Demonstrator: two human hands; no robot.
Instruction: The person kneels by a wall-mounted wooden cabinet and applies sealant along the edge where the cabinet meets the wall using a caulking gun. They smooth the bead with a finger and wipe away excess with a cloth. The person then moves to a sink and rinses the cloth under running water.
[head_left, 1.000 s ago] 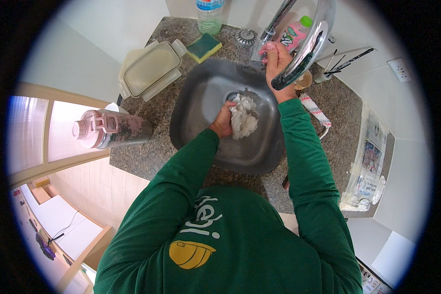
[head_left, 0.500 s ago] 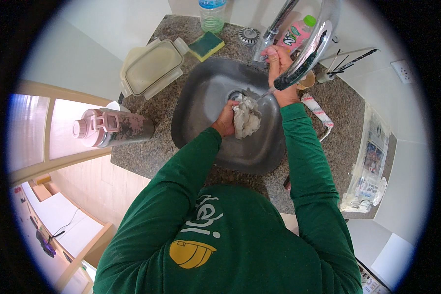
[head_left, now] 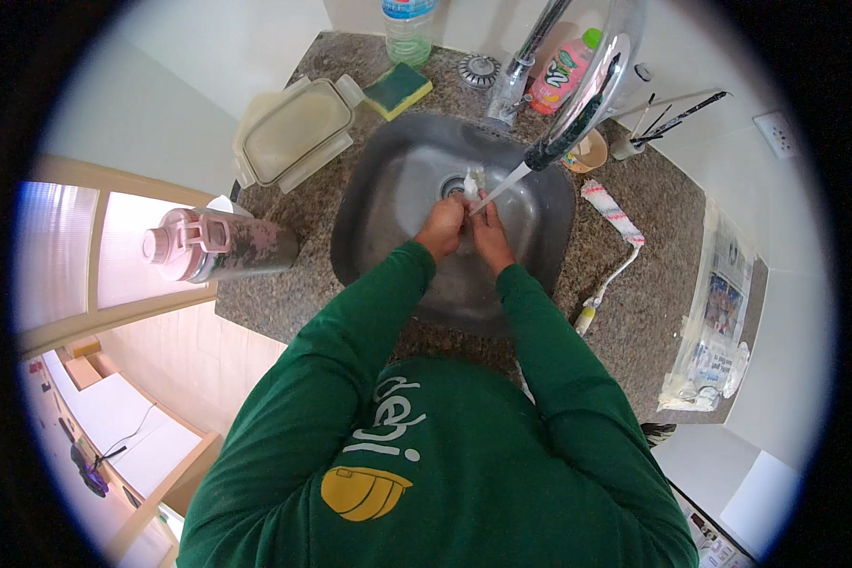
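Observation:
Both of my hands are together in the grey metal sink (head_left: 374, 204), under the stream running from the faucet (head_left: 577, 123). My left hand (head_left: 441, 228) is closed on a crumpled white rag (head_left: 475, 180), which pokes out beyond the fingers toward the drain. My right hand (head_left: 491, 239) is pressed against the left one, its fingers closed around the rag too. Most of the rag is hidden inside the hands. Water falls onto them where they meet.
Behind the sink are a sponge (head_left: 398, 92), a clear bottle (head_left: 409, 38), a drain strainer (head_left: 479, 70) and a pink bottle (head_left: 559, 80). A lidded container (head_left: 298, 133) and a tumbler (head_left: 222, 246) stand left. A paint roller (head_left: 615, 216), brushes (head_left: 667, 128) and newspaper (head_left: 724, 303) lie right.
My right hand has come down from the faucet into the sink beside the left. The water stream has grown stronger. The spread-out rag is now bunched up between both hands.

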